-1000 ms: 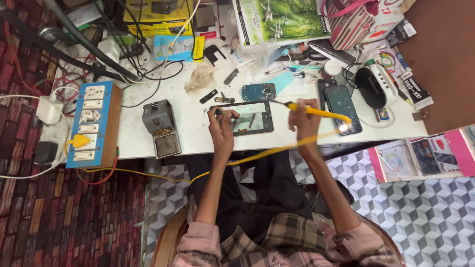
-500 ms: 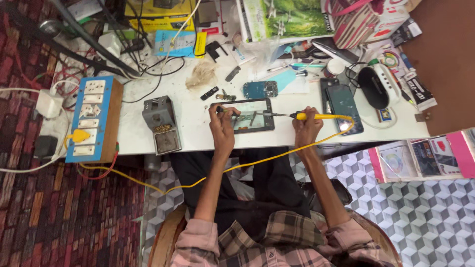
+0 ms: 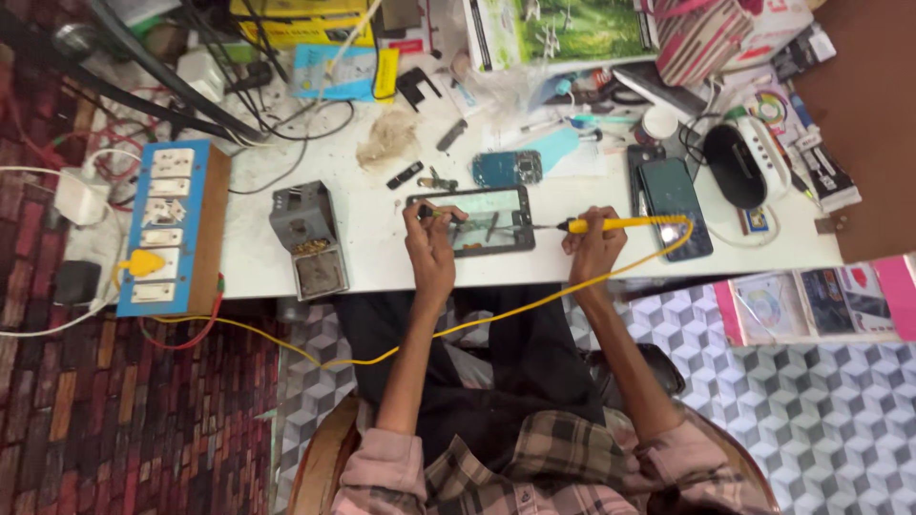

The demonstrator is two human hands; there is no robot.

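While the left hand (image 3: pixel 431 250) pins the opened phone (image 3: pixel 474 220), the right hand (image 3: pixel 592 250) grips a yellow soldering iron (image 3: pixel 620 225), tip just beside the phone's edge; soldering looks midway.

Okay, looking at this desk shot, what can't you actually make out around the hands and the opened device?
- Head view: the tip of the yellow soldering iron held by the right hand is too small to tell if it touches the opened device.
- What the left hand pinches is too small to identify.
- The device's near-left corner is hidden by the left hand's fingers.
- The yellow cord passes under the left forearm.
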